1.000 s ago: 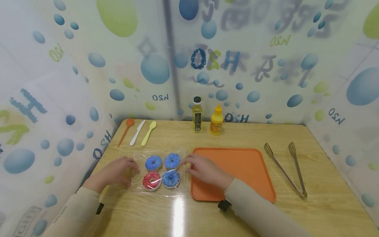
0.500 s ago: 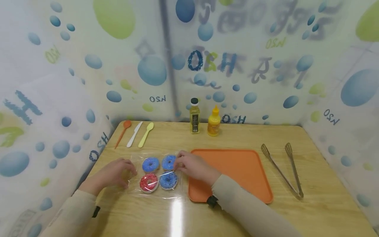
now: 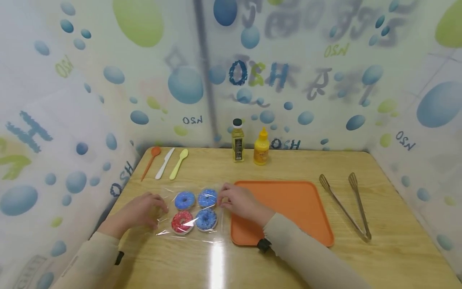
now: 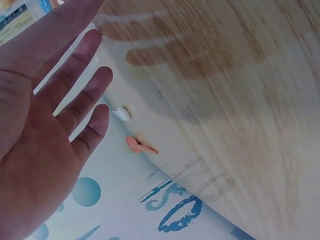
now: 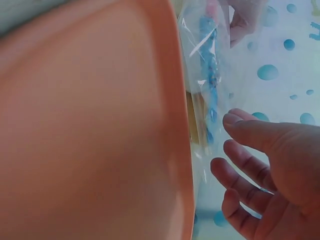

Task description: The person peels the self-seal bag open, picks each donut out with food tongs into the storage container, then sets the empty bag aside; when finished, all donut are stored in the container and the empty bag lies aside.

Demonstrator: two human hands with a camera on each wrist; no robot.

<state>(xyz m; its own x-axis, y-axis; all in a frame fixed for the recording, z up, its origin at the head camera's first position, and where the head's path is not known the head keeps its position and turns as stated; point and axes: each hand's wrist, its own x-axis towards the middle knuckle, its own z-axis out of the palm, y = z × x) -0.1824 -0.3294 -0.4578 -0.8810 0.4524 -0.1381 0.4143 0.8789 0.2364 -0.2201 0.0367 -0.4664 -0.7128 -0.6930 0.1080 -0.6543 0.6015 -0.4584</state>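
Four-in-a-square toy-like donuts lie in a clear plastic bag [image 3: 166, 230] on the table: a red donut [image 3: 182, 222] at the front left, and blue ones such as the front right donut [image 3: 206, 219]. My left hand [image 3: 142, 210] is at the bag's left edge, fingers relaxed and apart in the left wrist view. At the upper right edge of the bag is my right hand [image 3: 240, 202], beside the back right blue donut [image 3: 207, 198]. Its fingers are loosely bent in the right wrist view [image 5: 265, 170]; contact with the plastic is unclear.
An orange tray [image 3: 288, 212] lies right of the bag, under the right forearm. Metal tongs [image 3: 348, 208] rest farther right. An orange spoon [image 3: 150, 162], white knife [image 3: 165, 163] and yellow spoon [image 3: 179, 163] lie back left. An oil bottle [image 3: 238, 140] and yellow squeeze bottle [image 3: 261, 148] stand behind.
My right hand moved left over the bag's edge toward the back right donut, then drew slightly back to the right. The left hand stays nearly in place; the plastic's glints have shifted.
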